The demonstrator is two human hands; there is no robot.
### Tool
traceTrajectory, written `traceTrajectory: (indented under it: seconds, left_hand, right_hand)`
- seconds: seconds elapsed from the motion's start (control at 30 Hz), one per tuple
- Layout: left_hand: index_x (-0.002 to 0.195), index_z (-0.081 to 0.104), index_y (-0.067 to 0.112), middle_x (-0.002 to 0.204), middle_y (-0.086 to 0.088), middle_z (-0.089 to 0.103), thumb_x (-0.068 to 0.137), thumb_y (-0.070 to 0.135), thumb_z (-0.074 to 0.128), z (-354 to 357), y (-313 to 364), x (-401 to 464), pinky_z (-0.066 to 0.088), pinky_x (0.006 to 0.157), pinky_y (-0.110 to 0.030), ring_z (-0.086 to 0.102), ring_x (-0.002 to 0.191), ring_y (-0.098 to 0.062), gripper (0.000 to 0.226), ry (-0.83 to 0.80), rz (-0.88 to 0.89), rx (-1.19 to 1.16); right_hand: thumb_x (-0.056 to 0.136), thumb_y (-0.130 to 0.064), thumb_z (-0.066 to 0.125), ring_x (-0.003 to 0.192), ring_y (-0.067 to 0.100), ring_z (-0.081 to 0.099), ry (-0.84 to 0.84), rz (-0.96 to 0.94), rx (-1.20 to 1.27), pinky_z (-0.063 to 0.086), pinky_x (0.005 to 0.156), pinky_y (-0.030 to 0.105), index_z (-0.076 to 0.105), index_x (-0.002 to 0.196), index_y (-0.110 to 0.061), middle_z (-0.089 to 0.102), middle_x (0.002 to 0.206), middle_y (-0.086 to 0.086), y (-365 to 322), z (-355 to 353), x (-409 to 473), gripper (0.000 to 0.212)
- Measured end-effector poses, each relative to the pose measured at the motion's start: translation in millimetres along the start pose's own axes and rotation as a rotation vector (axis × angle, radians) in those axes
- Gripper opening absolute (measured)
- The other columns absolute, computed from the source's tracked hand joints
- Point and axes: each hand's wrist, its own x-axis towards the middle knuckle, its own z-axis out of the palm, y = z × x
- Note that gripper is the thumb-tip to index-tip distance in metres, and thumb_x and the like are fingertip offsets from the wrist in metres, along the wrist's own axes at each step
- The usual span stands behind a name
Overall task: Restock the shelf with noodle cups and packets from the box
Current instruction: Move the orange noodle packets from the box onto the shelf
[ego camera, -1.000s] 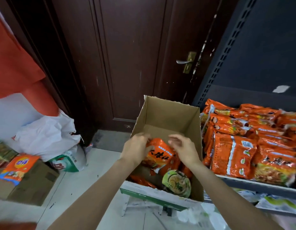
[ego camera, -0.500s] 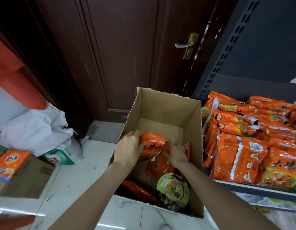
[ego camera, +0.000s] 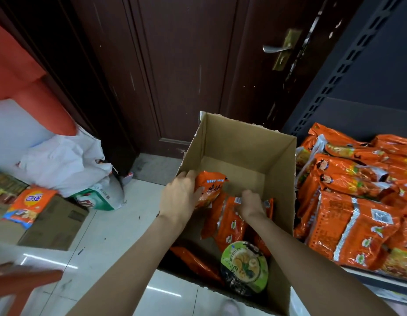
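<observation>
An open cardboard box (ego camera: 280, 169) stands on the floor beside the shelf. My left hand (ego camera: 179, 197) holds an orange noodle packet (ego camera: 209, 185) upright at the box's left side. My right hand (ego camera: 251, 202) reaches deeper into the box and grips the top of another orange packet (ego camera: 227, 222) among several lying there. A noodle cup with a green lid (ego camera: 244, 265) sits at the near end of the box. To the right, the shelf (ego camera: 380, 278) carries several stacked orange noodle packets (ego camera: 353, 226).
A dark wooden door (ego camera: 186, 65) with a metal handle (ego camera: 275, 49) stands behind the box. On the left floor lie a white bag (ego camera: 61, 165), a green-and-white sack (ego camera: 100, 197) and a cardboard box (ego camera: 54, 222) with an orange packet on it.
My right hand has gone lower into the box onto a second packet. My left hand keeps its packet at the box's left side. The view has shifted closer and slightly downward.
</observation>
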Motion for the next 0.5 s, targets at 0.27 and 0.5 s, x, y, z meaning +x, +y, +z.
traceTrajectory:
  seconds: [0.27, 0.5]
  left_hand:
    - [0.110, 0.055, 0.016, 0.108, -0.005, 0.063, 0.090, 0.037, 0.058, -19.7, -4.1, -8.8, 0.050, 0.075, -0.031, 0.062, 0.096, -0.024, 0.029, 0.088, -0.029, -0.091]
    - [0.110, 0.059, 0.016, 0.104, -0.002, 0.062, 0.087, 0.037, 0.063, -58.5, -3.4, -28.3, 0.052, 0.076, -0.034, 0.063, 0.094, -0.022, 0.032, 0.204, 0.046, -0.202]
  right_hand:
    - [0.075, -0.015, 0.076, 0.092, 0.015, 0.063, 0.179, -0.121, 0.422, 0.047, 0.081, 0.023, 0.070, 0.103, -0.013, 0.069, 0.100, 0.001, -8.2, -29.6, -24.1, 0.028]
    - [0.081, -0.018, 0.071, 0.089, 0.014, 0.065, 0.345, -0.168, 0.698, 0.052, 0.086, 0.032, 0.070, 0.098, -0.016, 0.069, 0.095, -0.002, -15.6, -73.6, -75.2, 0.017]
